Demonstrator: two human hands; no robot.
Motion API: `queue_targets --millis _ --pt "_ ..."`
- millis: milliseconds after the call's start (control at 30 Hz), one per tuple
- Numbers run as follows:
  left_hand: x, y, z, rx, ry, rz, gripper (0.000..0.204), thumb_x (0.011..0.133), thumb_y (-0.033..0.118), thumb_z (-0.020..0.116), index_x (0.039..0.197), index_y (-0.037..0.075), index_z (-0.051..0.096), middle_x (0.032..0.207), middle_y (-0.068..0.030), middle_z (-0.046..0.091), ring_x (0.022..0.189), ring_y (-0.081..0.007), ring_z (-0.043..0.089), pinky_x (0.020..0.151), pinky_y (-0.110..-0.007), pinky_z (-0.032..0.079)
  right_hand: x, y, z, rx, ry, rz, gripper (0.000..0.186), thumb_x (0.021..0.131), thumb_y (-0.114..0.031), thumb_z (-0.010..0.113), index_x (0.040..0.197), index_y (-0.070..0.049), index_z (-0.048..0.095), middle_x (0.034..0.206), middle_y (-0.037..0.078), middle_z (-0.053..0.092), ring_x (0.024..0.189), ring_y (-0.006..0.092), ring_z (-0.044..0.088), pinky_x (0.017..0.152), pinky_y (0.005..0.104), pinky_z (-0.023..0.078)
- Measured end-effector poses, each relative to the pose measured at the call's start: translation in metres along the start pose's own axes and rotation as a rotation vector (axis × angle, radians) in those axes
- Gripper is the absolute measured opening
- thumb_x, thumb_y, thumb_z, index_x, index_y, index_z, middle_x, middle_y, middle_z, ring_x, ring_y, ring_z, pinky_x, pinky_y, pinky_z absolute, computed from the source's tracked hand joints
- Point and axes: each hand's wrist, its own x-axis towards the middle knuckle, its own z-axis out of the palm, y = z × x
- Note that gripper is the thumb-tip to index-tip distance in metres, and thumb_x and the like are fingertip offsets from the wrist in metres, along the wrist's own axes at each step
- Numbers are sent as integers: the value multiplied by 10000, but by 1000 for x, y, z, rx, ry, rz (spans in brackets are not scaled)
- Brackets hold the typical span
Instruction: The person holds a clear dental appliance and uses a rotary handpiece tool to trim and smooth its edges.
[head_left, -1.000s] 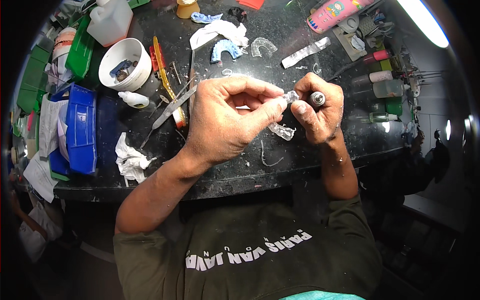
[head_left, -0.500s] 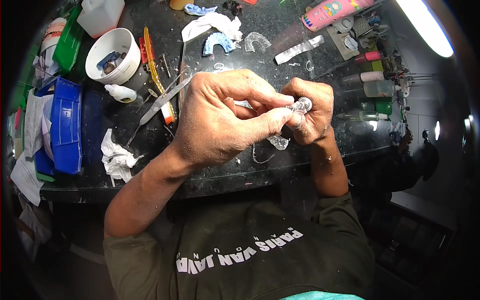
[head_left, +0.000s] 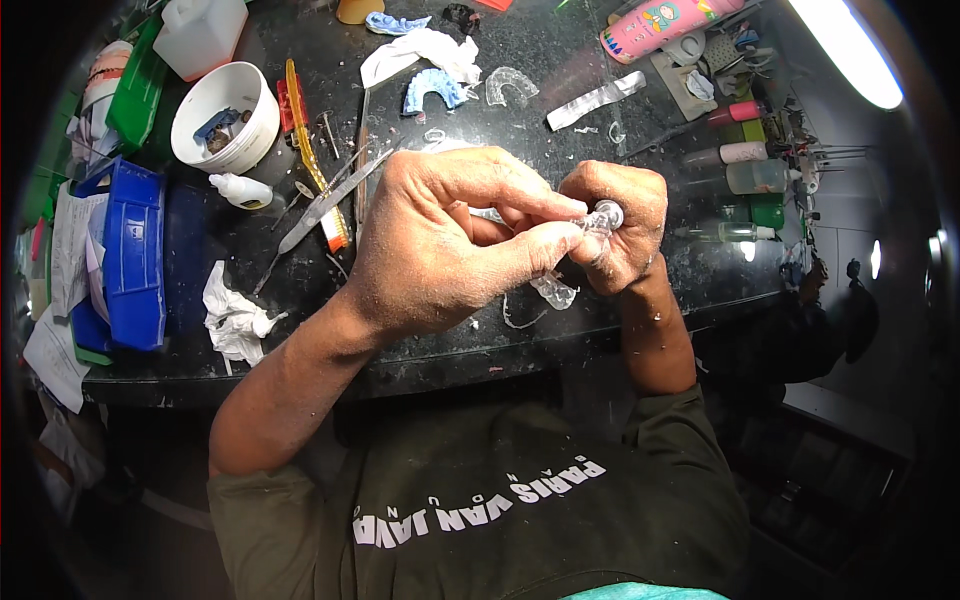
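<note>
My left hand point(head_left: 450, 235) pinches a clear plastic dental aligner point(head_left: 553, 290) between thumb and fingertips. Part of the aligner shows below the thumb, and the rest is covered by my fingers. Close against it, my right hand point(head_left: 632, 220) is closed in a fist around a tool with a round shiny end point(head_left: 607, 213); most of the tool is hidden inside the fist. Both hands meet above the front part of the black bench, and pale dust coats their skin. A thin curled clear strip point(head_left: 525, 318) lies below the aligner.
Left of my hands lie a metal spatula point(head_left: 318, 212), a white bottle point(head_left: 242, 190) and crumpled tissue point(head_left: 235, 315). Farther off stand a white tub point(head_left: 225, 115) and a blue bin point(head_left: 134, 255). A blue arch-shaped mould point(head_left: 434, 90) and another clear aligner point(head_left: 511, 86) rest behind.
The hanging part of the aligner has tilted and shifted slightly left and down. The round tool end has turned a little beside my fingertips. Both hands keep their grip.
</note>
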Motion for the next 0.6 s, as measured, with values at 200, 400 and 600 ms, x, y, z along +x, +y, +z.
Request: queue_targets --millis 200,400,600 --pt "1 -1 1 45 -5 0 158 819 -92 663 967 -58 705 994 -155 655 847 -175 682 730 -255 596 -2 3 -4 -10 -20 -11 537 774 -515 733 628 -33 548 523 53 457 441 181 476 428 304 365" --pt "3 -4 1 48 -19 88 165 820 -125 646 962 -63 702 964 -155 662 836 -181 693 765 -257 584 -2 1 -7 -44 -12 -45 483 748 -458 745 632 -39 535 530 69 447 447 207 469 429 314 366" --pt "3 -2 4 26 -11 22 143 829 -117 645 964 -90 684 946 -164 665 872 -201 698 761 -258 584 -2 4 -12 -126 -21 -100 517 761 -497 727 645 -27 547 544 60 469 449 193 482 427 306 368"
